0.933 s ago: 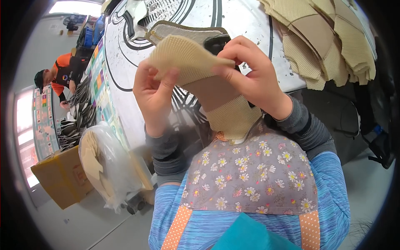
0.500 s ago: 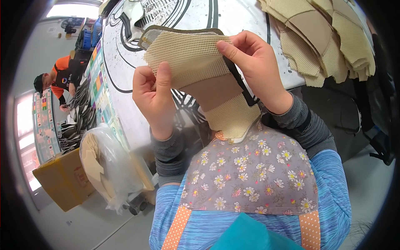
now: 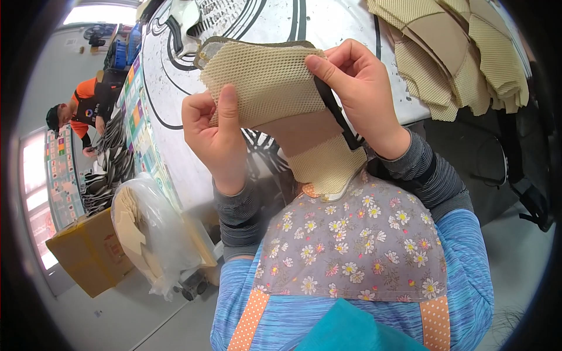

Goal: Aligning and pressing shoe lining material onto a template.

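Raised above the near edge of the table, a cream mesh fabric piece (image 3: 263,85) is stretched between my hands. It has a smooth tan band across its lower part and dark trim along its far and right edges. My left hand (image 3: 218,128) pinches its left lower edge, thumb on top. At the upper right corner, my right hand (image 3: 360,82) grips it between thumb and fingers. The lower end hangs down to the flowered apron (image 3: 351,245) on my chest. Fingers beneath the fabric are partly hidden.
Stacked cream mesh pieces (image 3: 433,52) overhang the table's right edge. Black-and-white parts (image 3: 182,26) lie at the far left of the patterned tabletop (image 3: 170,111). A clear plastic bag (image 3: 170,234) and cardboard box (image 3: 91,251) stand lower left. Another person (image 3: 85,111) works beyond them.
The mesh has been pulled flatter between my hands, and its near edge is tilted a little more upright. My left hand has shifted slightly left. Both grips stay on the fabric.
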Demonstrator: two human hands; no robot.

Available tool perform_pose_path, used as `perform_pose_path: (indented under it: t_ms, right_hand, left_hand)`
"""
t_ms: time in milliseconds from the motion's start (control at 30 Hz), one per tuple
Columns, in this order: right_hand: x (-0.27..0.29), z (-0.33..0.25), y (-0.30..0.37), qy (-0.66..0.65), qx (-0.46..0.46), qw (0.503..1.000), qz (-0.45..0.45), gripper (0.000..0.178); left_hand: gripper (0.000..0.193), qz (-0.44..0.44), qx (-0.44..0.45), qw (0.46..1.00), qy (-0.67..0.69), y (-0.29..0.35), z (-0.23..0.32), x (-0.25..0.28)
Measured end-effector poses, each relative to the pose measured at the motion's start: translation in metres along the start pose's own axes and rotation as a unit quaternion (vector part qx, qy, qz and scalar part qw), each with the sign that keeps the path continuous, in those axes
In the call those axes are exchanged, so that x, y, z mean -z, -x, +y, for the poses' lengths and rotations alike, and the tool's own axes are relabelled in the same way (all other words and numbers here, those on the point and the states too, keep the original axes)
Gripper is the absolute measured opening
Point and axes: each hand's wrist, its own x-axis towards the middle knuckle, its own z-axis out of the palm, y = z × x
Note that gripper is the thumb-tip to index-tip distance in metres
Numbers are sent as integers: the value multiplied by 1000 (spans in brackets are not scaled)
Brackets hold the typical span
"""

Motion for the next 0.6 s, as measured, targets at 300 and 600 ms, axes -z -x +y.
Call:
perform_pose_path:
  t_ms: [300, 600]
  right_hand:
    - [3, 1, -2, -64, -9, 997, -39, 19]
    - [2, -4, 0, -50, -20, 997, -51, 28]
  left_hand:
    - [21, 5, -16, 1000, 10, 1, -6, 2]
    - [22, 15, -23, 1000, 15, 3, -3, -3]
